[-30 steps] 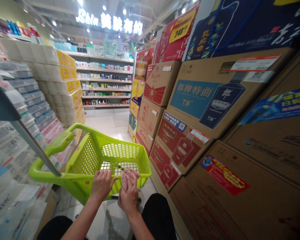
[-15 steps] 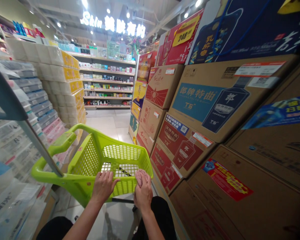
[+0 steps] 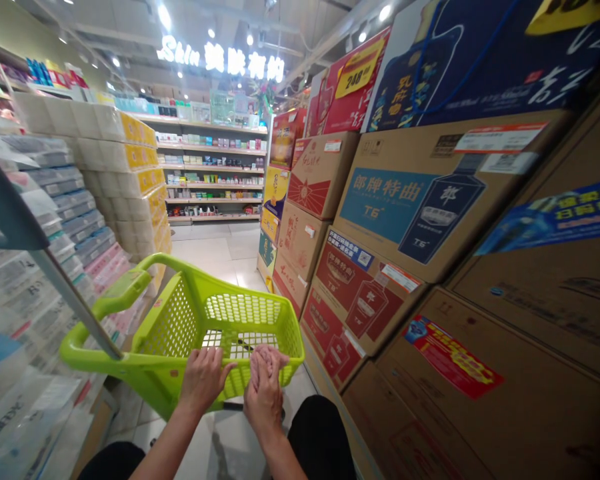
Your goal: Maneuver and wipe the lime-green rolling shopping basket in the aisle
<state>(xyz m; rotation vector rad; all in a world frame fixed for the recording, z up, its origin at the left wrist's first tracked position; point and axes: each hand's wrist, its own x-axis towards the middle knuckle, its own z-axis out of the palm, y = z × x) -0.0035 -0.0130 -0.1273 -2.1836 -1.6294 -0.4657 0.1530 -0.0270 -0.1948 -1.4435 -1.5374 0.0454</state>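
Note:
A lime-green shopping basket trolley (image 3: 173, 323) with perforated walls stands in front of my knees. My left hand (image 3: 203, 377) grips its near rim, fingers hooked over the top edge. To the right, my right hand (image 3: 264, 397) presses a bunched pink cloth (image 3: 267, 363) against the same rim. Part of the cloth is covered by the fingers. A grey pull handle (image 3: 75, 293) rises from the trolley's left end toward the upper left, its grip blurred. Inside the basket only the slatted floor and a dark strip show.
Stacked cartons (image 3: 390, 200) form a wall close on the right. Wrapped paper packs (image 3: 135, 173) and other packages (image 3: 35, 267) line the left. A tiled floor (image 3: 230, 247) runs between them to lit shelves (image 3: 215, 160) at the back.
My right hand has slid left along the rim with the pink cloth, closer to my left hand. My left hand keeps its place on the rim.

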